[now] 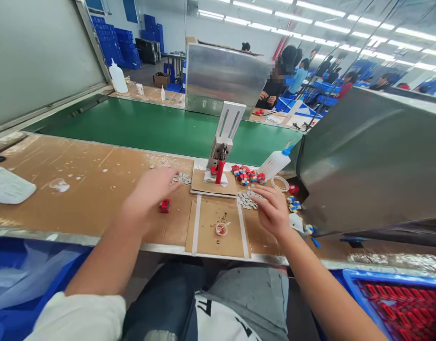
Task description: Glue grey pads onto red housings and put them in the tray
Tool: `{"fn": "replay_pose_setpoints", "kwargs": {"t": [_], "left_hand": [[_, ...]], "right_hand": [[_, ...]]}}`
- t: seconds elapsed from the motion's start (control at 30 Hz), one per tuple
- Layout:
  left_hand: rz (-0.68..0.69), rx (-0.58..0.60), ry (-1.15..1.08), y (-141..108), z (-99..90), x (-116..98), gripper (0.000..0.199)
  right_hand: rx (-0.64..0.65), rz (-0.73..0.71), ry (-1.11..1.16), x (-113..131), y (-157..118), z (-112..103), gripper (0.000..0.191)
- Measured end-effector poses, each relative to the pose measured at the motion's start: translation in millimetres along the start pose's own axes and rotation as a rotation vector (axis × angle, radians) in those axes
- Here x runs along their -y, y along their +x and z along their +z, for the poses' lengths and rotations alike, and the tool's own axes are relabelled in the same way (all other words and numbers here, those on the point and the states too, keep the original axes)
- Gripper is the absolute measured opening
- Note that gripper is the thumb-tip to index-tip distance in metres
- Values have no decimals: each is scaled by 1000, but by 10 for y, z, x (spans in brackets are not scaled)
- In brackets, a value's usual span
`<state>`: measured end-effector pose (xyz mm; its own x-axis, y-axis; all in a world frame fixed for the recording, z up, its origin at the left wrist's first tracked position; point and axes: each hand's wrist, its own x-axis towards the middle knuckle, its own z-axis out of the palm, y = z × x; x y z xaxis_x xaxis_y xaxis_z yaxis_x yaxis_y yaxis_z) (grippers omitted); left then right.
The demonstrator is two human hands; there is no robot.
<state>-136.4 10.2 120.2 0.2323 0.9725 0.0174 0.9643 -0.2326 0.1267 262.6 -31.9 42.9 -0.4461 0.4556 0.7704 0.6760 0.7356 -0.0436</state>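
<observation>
Left of the hand press, the left hand blurs beside small grey pieces, so I cannot tell whether its fingers pinch any, and 1 red part lies near it on the worktop. Right of the press, the right hand is over other grey pieces, fingers loosely spread, with red-and-blue parts heaped just beside the press.

Factory with green conveyor belt
</observation>
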Motion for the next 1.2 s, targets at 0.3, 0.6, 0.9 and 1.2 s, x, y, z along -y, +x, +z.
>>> {"fn": "replay_pose_setpoints", "kwargs": {"t": [0.3, 0.6, 0.9, 1.2], "left_hand": [[147, 62, -259, -406, 679, -159, 36], [321, 306, -1222, 404, 1054, -1029, 59], [409, 272, -1277, 471, 1316, -967, 63], [345, 297, -1327, 461, 1321, -1009, 66]], "right_hand": [[329, 493, 215, 624, -419, 73, 36], [619, 295, 449, 651, -50, 423, 39], [541, 309, 712, 562, -43, 338, 46], [594, 343, 794, 516, 3, 352, 54]]}}
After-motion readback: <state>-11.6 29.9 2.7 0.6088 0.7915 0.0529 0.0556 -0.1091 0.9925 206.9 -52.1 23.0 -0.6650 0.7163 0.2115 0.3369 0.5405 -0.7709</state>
